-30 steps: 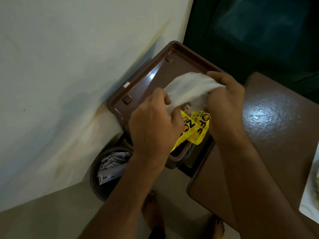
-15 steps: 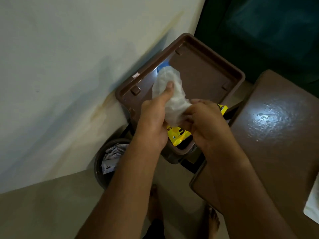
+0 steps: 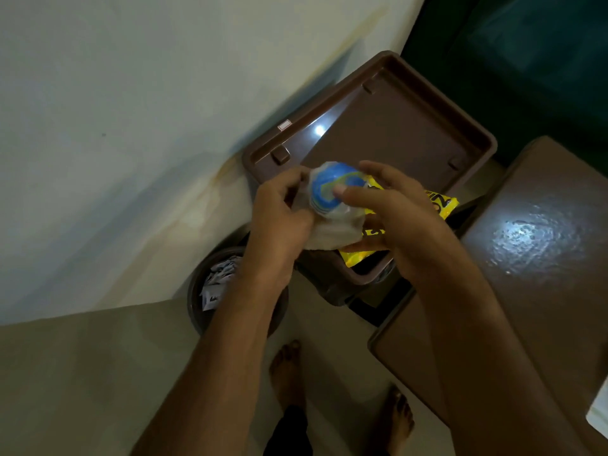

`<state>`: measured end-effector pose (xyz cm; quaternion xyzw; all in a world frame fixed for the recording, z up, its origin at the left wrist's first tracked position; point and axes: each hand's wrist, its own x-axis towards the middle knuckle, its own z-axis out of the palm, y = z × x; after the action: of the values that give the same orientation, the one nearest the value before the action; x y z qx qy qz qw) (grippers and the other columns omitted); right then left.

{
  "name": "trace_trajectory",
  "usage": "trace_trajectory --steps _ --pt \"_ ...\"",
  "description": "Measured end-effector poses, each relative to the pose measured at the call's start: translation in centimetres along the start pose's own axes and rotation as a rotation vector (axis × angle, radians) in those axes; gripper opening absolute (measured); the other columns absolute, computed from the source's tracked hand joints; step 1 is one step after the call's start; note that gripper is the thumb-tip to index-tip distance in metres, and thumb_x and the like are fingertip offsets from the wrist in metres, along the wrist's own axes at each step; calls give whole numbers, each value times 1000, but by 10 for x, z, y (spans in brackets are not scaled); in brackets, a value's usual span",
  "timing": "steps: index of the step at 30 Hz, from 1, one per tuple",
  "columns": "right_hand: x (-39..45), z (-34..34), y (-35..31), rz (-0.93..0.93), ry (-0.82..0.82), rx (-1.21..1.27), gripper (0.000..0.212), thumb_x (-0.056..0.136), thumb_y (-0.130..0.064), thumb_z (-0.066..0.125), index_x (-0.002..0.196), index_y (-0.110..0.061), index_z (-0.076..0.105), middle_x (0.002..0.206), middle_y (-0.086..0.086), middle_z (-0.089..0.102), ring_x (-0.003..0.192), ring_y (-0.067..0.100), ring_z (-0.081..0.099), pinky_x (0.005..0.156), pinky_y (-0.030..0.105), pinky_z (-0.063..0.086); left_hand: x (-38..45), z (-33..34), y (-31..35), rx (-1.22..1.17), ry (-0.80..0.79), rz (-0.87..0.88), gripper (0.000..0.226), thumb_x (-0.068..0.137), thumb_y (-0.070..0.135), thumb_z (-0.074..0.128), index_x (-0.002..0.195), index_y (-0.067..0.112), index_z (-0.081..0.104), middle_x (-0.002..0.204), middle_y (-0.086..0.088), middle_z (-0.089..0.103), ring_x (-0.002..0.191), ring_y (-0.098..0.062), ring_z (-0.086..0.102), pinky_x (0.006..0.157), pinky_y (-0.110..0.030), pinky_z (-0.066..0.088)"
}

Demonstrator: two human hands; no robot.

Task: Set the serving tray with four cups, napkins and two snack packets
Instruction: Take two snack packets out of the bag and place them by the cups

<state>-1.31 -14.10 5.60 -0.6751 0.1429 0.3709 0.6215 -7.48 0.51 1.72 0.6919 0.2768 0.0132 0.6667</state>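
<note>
A brown serving tray [image 3: 411, 126] lies tilted against the wall. Yellow snack packets [image 3: 441, 202] rest on its near end, partly hidden under my hands. Over the tray's near end I hold a clear plastic wrap around something round with a blue pattern [image 3: 329, 185], perhaps stacked cups. My left hand [image 3: 279, 218] grips the wrap's left side. My right hand [image 3: 394, 212] holds it from the right, with the thumb on the blue end and fingers beneath.
A dark round bin [image 3: 200, 291] with crumpled paper stands on the floor below left of the tray. A glossy brown table [image 3: 543, 241] fills the right side, with a white object [image 3: 598, 416] at its edge. My bare feet are below.
The pale bundle has been turned, so its blue patterned end now faces me. My right hand has shifted from gripping its side to thumb on top. The view has drifted slightly.
</note>
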Motion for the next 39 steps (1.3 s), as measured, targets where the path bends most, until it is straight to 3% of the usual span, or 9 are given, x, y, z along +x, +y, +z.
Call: trace_trajectory --steps 5,10,12,14,18,21,24,32,39 --pt "2 28 9 -124 66 -119 56 79 7 78 129 -13 64 117 11 67 89 33 76 58 45 66 -11 -20 -8 -18 58 -37 30 93 -2 67 108 22 79 103 5 80 99 -11 77 69 -26 64" --pt "7 60 27 -380 250 -302 38 69 7 74 88 -25 75 94 -3 70 84 27 75 60 45 65 -28 -61 -12 -391 -79 -293 33 80 16 64 107 23 81 114 -12 79 104 -31 77 80 -44 66" --pt "6 79 38 -500 298 -405 28 61 -1 67 73 -26 68 91 3 69 86 27 70 66 42 62 -34 -68 -18 -390 27 -306 28 84 10 63 102 19 82 105 -14 81 95 -30 79 75 -39 66" --pt "3 98 51 -624 307 -514 23 55 -5 61 70 -23 63 91 10 67 82 23 62 63 22 51 -38 -77 -29 -356 174 -300 25 93 -2 61 106 9 79 100 -15 81 85 -26 81 67 -32 65" --pt "7 126 80 -697 285 -705 30 61 1 73 88 -11 77 90 7 72 77 19 65 58 3 33 -44 -97 -64 -302 430 -353 21 86 -11 75 92 9 71 87 -15 76 66 -18 77 54 -25 61" --pt "11 148 106 -675 218 -893 50 65 -6 77 114 -15 67 90 2 74 73 18 64 60 24 43 -49 -107 -104 -168 578 -418 30 80 -18 76 79 9 64 82 -14 69 72 -24 72 50 -27 60" --pt "25 164 142 -517 121 -983 25 72 -5 72 96 -12 68 88 7 73 79 27 68 64 36 53 -54 -111 -143 -128 649 -489 23 82 -20 69 80 3 69 86 -20 72 73 -30 75 56 -39 66" --pt "76 164 233 -172 136 -872 21 84 -14 76 104 -10 78 126 16 60 93 28 70 85 39 62 -39 -110 -230 -285 598 -724 17 82 30 75 71 20 67 80 0 72 87 -27 73 92 -54 63" --pt "92 153 282 -142 72 -931 22 92 -11 71 109 -1 80 104 18 79 88 30 75 74 28 57 -39 -104 -294 -110 541 -715 16 87 26 82 76 18 74 107 -24 78 106 -41 74 97 -54 60"
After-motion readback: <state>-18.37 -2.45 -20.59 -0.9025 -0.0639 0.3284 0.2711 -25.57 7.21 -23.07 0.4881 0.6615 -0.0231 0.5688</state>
